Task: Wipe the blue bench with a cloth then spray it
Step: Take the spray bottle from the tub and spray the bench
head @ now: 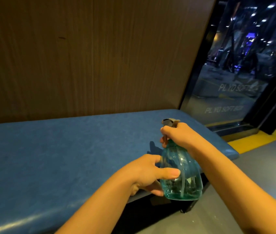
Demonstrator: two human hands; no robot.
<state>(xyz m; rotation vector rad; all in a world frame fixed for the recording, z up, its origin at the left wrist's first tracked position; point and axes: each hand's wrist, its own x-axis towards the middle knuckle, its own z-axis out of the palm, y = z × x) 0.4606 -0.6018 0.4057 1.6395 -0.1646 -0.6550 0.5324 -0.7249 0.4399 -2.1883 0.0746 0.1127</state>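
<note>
A padded blue bench (66, 157) runs from the left edge to the right, against a wooden wall. Over its front right part I hold a clear teal spray bottle (182, 174) with a little liquid at its bottom and a grey trigger head (169, 122). My right hand (177, 137) is wrapped around the bottle's neck, fingers on the trigger, nozzle facing left over the bench. My left hand (152, 173) cups the bottle's left side, thumb lying across its belly. No cloth is in view.
A brown wood-panel wall (91, 56) rises behind the bench. At the right stands a dark glass panel (235, 73) with faint lettering. Below it a yellow floor strip (255, 139) borders grey floor (260, 183). A dark bench leg shows under the bottle.
</note>
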